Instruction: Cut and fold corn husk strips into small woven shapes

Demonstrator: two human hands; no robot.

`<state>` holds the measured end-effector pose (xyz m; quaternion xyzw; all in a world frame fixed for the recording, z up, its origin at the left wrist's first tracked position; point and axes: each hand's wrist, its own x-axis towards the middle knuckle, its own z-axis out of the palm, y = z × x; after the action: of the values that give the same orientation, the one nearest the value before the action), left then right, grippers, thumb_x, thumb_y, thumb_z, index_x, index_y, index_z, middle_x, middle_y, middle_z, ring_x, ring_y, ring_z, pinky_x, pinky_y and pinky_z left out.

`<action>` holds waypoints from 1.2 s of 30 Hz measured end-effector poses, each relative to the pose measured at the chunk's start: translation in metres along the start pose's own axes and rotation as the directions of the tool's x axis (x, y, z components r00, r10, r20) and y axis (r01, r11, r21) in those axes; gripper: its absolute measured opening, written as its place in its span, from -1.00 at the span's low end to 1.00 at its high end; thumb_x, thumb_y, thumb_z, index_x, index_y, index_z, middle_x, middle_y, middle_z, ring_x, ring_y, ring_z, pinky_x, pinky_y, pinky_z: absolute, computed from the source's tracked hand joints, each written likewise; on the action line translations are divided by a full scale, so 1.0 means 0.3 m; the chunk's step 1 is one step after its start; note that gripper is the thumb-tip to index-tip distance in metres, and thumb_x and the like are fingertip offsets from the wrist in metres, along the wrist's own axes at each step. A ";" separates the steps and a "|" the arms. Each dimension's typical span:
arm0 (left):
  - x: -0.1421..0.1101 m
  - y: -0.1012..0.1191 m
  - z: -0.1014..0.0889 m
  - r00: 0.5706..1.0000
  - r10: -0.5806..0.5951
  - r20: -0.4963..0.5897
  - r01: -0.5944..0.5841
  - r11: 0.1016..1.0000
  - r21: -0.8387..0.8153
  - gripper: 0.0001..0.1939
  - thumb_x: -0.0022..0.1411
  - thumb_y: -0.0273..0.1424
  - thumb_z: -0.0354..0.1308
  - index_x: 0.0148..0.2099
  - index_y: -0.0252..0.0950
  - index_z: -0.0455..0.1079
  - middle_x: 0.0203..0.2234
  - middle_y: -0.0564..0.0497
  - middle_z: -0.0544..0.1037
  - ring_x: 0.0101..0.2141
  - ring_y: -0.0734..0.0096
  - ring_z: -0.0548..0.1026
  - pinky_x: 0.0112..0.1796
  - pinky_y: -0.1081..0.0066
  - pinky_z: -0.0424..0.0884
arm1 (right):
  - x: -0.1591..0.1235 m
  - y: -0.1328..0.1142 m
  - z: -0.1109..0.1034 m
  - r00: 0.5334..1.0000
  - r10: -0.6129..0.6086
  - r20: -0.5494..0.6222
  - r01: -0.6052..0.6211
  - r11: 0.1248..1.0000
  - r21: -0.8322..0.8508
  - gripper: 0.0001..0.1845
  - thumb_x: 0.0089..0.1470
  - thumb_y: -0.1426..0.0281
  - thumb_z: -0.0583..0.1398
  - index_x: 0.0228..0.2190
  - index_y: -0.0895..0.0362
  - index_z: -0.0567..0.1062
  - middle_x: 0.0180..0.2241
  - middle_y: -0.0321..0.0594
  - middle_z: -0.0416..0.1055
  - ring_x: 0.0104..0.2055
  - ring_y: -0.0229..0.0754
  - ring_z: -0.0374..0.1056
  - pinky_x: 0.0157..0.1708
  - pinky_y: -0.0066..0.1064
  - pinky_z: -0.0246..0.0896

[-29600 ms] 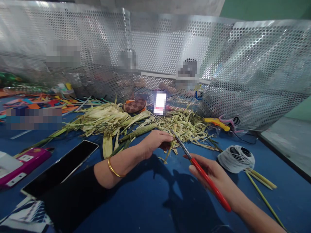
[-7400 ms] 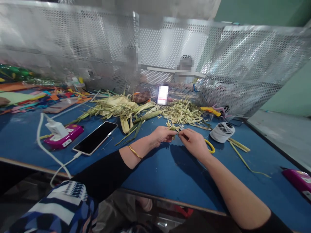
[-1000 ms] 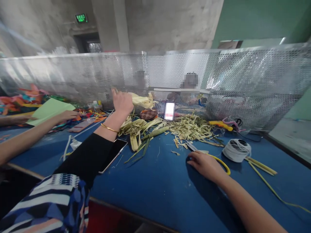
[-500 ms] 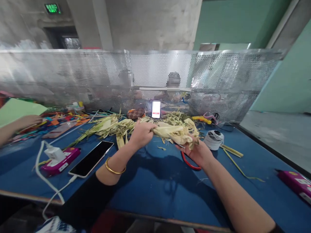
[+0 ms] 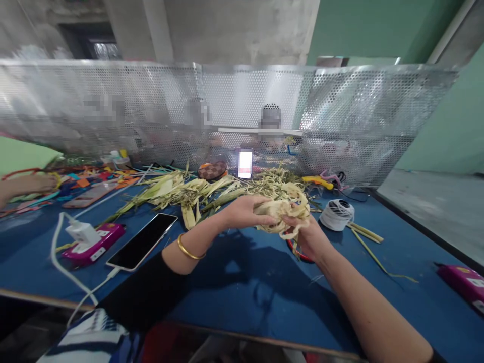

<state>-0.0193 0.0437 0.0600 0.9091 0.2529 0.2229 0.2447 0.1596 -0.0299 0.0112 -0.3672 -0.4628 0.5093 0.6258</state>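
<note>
Both of my hands hold a bundle of pale dried leaf strips above the blue table. My left hand grips the bundle's left end, fingers wrapped round it. My right hand closes on its right end from below. Red-handled scissors lie on the table just under my right hand, mostly hidden by it. A pile of green and yellow leaves and a heap of cut strips lie behind my hands.
A black phone and a magenta power bank with a white charger lie at left. A spool of white string and stalks sit at right. A perforated metal screen closes the back. Another person's hand rests at far left.
One second ago my left hand lifted the leaf bundle from the pile at the back. It has brought it forward, and my right hand has left the scissors and taken the other end.
</note>
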 end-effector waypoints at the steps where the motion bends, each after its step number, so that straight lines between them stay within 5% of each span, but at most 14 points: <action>1: 0.009 -0.004 0.003 0.997 -0.035 0.064 0.039 0.997 -0.062 -0.51 0.01 -0.10 0.24 -0.08 -0.32 0.46 -0.23 -0.04 0.56 -0.21 0.22 0.48 -0.20 0.34 0.35 | -0.004 -0.003 0.005 1.000 -0.005 0.012 0.005 1.000 -0.019 -0.46 -0.19 0.30 0.35 -0.08 0.08 0.48 -0.22 -0.13 0.57 -0.14 0.03 0.48 -0.13 -0.16 0.38; 6: 0.022 -0.026 0.036 0.978 -0.188 0.093 0.207 0.935 -0.289 -0.54 -0.20 -0.10 0.36 -0.32 -0.34 0.45 -0.48 0.09 0.46 -0.43 0.41 0.39 -0.41 0.44 0.25 | 0.003 0.000 -0.011 0.999 -0.023 0.022 0.026 0.988 -0.154 -0.38 -0.30 0.27 0.41 -0.11 0.09 0.49 -0.21 -0.12 0.56 -0.14 0.05 0.45 -0.11 -0.14 0.34; 11: 0.026 -0.026 0.080 0.981 -0.194 -0.032 0.191 0.979 -0.070 -0.63 -0.21 -0.18 0.38 -0.38 -0.31 0.44 -0.51 0.09 0.46 -0.43 0.38 0.38 -0.40 0.44 0.22 | 0.022 0.026 -0.049 0.993 -0.115 0.037 0.120 0.898 -0.423 -0.35 -0.26 0.24 0.38 -0.05 0.13 0.45 -0.16 -0.10 0.54 -0.15 0.03 0.43 -0.09 -0.13 0.30; 14: 0.020 -0.015 0.079 0.985 -0.124 -0.117 0.126 0.992 0.016 -0.64 -0.18 -0.24 0.37 -0.32 -0.32 0.43 -0.45 0.04 0.49 -0.38 0.32 0.41 -0.36 0.41 0.24 | 0.016 0.020 -0.059 0.972 -0.212 0.104 0.231 0.769 -0.596 -0.36 -0.14 0.32 0.29 0.04 0.12 0.36 -0.07 -0.09 0.48 -0.06 0.00 0.39 -0.05 -0.17 0.26; 18: -0.003 -0.005 0.051 0.998 -0.052 0.030 0.058 0.974 -0.218 -0.55 -0.19 -0.20 0.38 -0.26 -0.31 0.38 -0.44 0.08 0.47 -0.41 0.39 0.39 -0.39 0.45 0.25 | -0.004 -0.006 -0.050 0.943 -0.276 0.185 0.314 0.557 -0.769 -0.34 -0.10 0.47 0.15 0.11 0.13 0.24 -0.07 -0.07 0.46 -0.07 -0.05 0.39 -0.07 -0.23 0.24; 20: -0.010 -0.008 0.045 0.999 -0.053 0.013 0.054 0.971 -0.233 -0.62 -0.13 -0.20 0.34 -0.31 -0.30 0.35 -0.51 0.11 0.42 -0.45 0.44 0.35 -0.41 0.47 0.23 | -0.011 -0.013 -0.040 0.942 -0.271 0.200 0.309 0.462 -0.832 -0.36 -0.11 0.49 0.13 0.08 0.12 0.25 -0.10 -0.07 0.46 -0.11 -0.05 0.40 -0.12 -0.25 0.25; 25: -0.018 -0.005 0.087 0.968 0.026 -0.250 -0.033 0.999 -0.025 -0.79 -0.06 -0.34 0.26 -0.37 -0.28 0.32 -0.48 0.07 0.45 -0.41 0.40 0.39 -0.37 0.45 0.26 | -0.010 -0.007 -0.021 0.907 -0.384 0.172 0.288 0.268 -0.919 -0.40 -0.14 0.44 0.16 0.01 0.12 0.26 -0.15 -0.05 0.45 -0.12 0.02 0.37 -0.14 -0.22 0.23; 32: -0.044 0.043 0.144 0.858 0.134 -0.497 0.005 0.963 0.270 -0.92 0.06 -0.51 0.06 -0.37 -0.23 0.32 -0.40 -0.02 0.49 -0.34 0.34 0.45 -0.32 0.42 0.32 | -0.030 -0.019 0.014 0.814 -0.558 0.160 0.198 0.007 -0.980 -0.72 -0.04 0.47 0.08 -0.21 0.13 0.37 -0.27 -0.02 0.36 -0.18 0.03 0.27 -0.17 -0.22 0.18; 34: -0.049 0.041 0.140 0.830 0.183 -0.527 0.011 0.939 0.344 -0.90 0.08 -0.52 0.03 -0.34 -0.24 0.32 -0.39 -0.03 0.49 -0.32 0.34 0.46 -0.31 0.43 0.33 | -0.036 -0.033 0.015 0.810 -0.563 0.162 0.208 0.017 -0.978 -0.75 -0.03 0.46 0.10 -0.24 0.14 0.41 -0.26 -0.01 0.34 -0.16 0.04 0.26 -0.14 -0.19 0.18; 36: -0.054 0.029 0.130 0.830 0.236 -0.505 -0.014 0.914 0.404 -0.87 0.07 -0.52 0.02 -0.30 -0.25 0.33 -0.36 -0.04 0.50 -0.30 0.34 0.47 -0.31 0.43 0.34 | -0.037 -0.052 0.001 0.837 -0.505 0.209 0.310 0.123 -0.943 -0.69 -0.08 0.45 0.14 -0.21 0.14 0.43 -0.20 -0.01 0.34 -0.10 0.04 0.26 -0.08 -0.18 0.19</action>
<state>-0.0082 0.0148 0.0299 0.8529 0.2892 0.4333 -0.0353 0.1633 -0.0441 0.0237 -0.5654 -0.7018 -0.1005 0.4216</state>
